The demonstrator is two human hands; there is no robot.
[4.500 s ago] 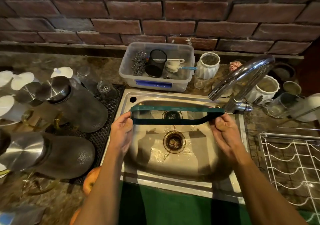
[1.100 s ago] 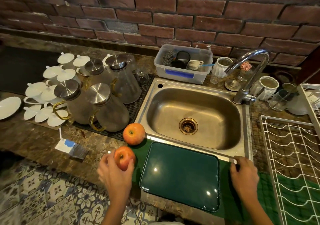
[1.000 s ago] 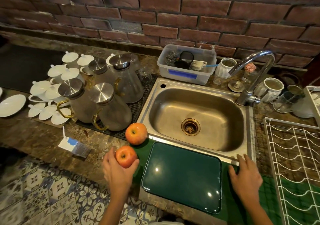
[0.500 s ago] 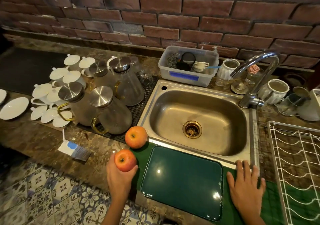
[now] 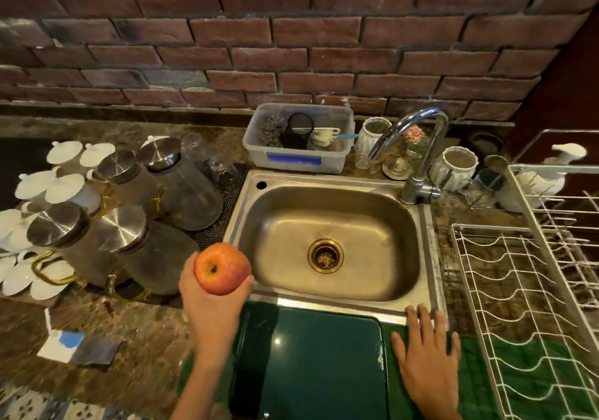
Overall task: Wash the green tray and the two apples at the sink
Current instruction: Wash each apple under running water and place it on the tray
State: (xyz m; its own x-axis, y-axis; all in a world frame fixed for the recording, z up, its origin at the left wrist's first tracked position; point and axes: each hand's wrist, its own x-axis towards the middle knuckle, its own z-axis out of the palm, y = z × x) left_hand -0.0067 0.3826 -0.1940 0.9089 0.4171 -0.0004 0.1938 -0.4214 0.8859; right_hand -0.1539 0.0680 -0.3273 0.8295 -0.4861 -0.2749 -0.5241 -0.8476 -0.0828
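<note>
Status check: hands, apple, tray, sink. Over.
Left hand holding an apple beside the sink. Right hand flat, empty. Green tray on the counter. Basin clear, tap dry.

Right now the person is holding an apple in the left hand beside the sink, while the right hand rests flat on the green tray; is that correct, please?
Not quite. In the head view the right hand rests flat on the green cloth beside the green tray, not on the tray. The rest holds: the left hand holds an apple beside the sink.
</note>
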